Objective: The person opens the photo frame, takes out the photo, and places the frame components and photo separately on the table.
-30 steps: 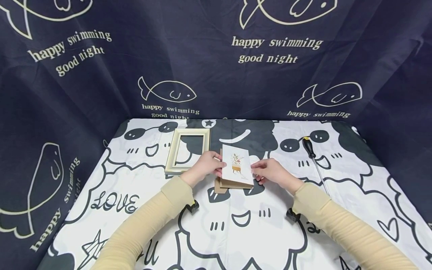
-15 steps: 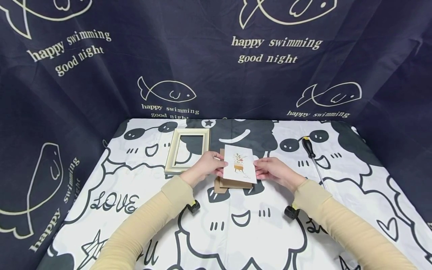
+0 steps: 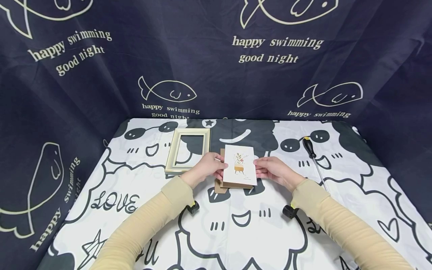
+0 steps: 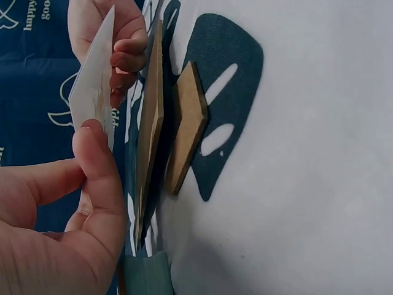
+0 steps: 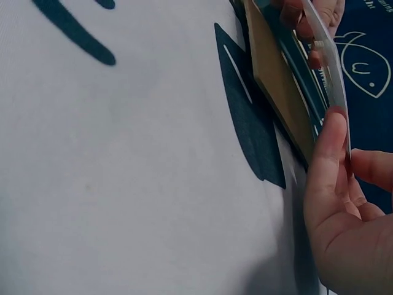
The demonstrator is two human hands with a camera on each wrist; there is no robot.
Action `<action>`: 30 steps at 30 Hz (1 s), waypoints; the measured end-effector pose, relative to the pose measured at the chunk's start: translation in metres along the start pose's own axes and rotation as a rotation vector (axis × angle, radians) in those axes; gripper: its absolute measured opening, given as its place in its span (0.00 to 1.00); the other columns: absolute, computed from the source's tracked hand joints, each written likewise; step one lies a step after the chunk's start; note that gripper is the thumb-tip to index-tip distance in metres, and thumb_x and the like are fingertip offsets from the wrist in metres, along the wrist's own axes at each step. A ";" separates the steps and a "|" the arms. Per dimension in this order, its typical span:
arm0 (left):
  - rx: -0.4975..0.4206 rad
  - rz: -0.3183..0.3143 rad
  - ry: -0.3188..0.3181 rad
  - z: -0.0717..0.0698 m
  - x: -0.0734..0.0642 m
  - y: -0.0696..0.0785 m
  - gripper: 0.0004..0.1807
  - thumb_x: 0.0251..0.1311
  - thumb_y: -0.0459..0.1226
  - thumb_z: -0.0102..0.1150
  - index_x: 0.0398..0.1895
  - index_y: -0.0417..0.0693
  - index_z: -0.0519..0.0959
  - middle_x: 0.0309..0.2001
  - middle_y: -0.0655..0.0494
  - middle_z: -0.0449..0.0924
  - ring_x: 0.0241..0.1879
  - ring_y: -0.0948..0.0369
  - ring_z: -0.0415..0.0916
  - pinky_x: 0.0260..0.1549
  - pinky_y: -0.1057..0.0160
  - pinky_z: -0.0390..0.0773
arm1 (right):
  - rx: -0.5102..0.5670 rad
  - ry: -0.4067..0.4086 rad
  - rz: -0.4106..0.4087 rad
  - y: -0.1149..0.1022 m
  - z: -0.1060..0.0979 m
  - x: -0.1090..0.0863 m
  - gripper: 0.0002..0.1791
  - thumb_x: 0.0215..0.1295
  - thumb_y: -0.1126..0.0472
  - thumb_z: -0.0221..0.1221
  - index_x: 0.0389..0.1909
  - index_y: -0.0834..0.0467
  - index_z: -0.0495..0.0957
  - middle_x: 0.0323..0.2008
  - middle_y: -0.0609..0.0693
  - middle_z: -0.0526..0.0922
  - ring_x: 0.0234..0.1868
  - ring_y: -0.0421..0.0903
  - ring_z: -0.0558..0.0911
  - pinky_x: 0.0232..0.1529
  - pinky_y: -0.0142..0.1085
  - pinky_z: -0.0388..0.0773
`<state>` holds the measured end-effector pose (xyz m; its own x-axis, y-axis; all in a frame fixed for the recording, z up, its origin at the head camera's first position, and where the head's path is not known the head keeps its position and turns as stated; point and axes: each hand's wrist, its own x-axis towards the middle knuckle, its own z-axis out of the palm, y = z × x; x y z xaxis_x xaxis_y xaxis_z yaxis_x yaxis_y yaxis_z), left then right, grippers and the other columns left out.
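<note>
A white card (image 3: 240, 165) printed with a potted plant is held by its two side edges. My left hand (image 3: 210, 165) pinches the left edge between thumb and fingers. At the opposite edge, my right hand (image 3: 275, 169) pinches it the same way. Both wrist views show the card (image 4: 92, 92) raised above a brown backing board (image 4: 150, 129). In the head view it overlaps most of that board, leaving the board's lower edge and left side showing. A smaller brown flap (image 4: 191, 117) sticks out from under the board at the lower left.
Left of the hands lies a cream picture frame (image 3: 171, 153) with an open middle. A screwdriver (image 3: 308, 147) with a black and yellow handle lies to the right. Behind the patterned tablecloth (image 3: 236, 240) hangs a dark blue curtain (image 3: 216, 86).
The card has shifted slightly right and turned flatter toward the head camera. My right hand has moved a little right with its edge, its fingers now closer together. The left hand barely moved.
</note>
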<state>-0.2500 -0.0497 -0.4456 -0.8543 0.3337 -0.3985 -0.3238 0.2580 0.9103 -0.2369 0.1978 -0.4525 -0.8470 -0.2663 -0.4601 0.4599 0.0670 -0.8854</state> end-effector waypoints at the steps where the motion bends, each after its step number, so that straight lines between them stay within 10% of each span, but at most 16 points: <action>1: 0.010 0.002 -0.004 0.000 0.000 0.000 0.12 0.60 0.29 0.57 0.45 0.34 0.70 0.17 0.50 0.75 0.14 0.63 0.73 0.16 0.68 0.78 | -0.002 0.001 0.002 0.000 0.000 0.000 0.11 0.69 0.65 0.51 0.46 0.70 0.68 0.26 0.48 0.82 0.26 0.38 0.82 0.34 0.30 0.81; 30: 0.119 0.074 -0.034 0.005 -0.012 -0.002 0.11 0.62 0.26 0.53 0.45 0.29 0.68 0.22 0.47 0.78 0.15 0.62 0.77 0.22 0.63 0.81 | -0.143 0.073 -0.030 0.006 -0.007 -0.001 0.12 0.66 0.64 0.55 0.43 0.71 0.71 0.23 0.48 0.79 0.20 0.37 0.78 0.26 0.28 0.79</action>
<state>-0.2375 -0.0497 -0.4432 -0.8593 0.3855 -0.3361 -0.2084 0.3363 0.9184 -0.2353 0.2049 -0.4580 -0.8795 -0.1999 -0.4318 0.3954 0.1978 -0.8969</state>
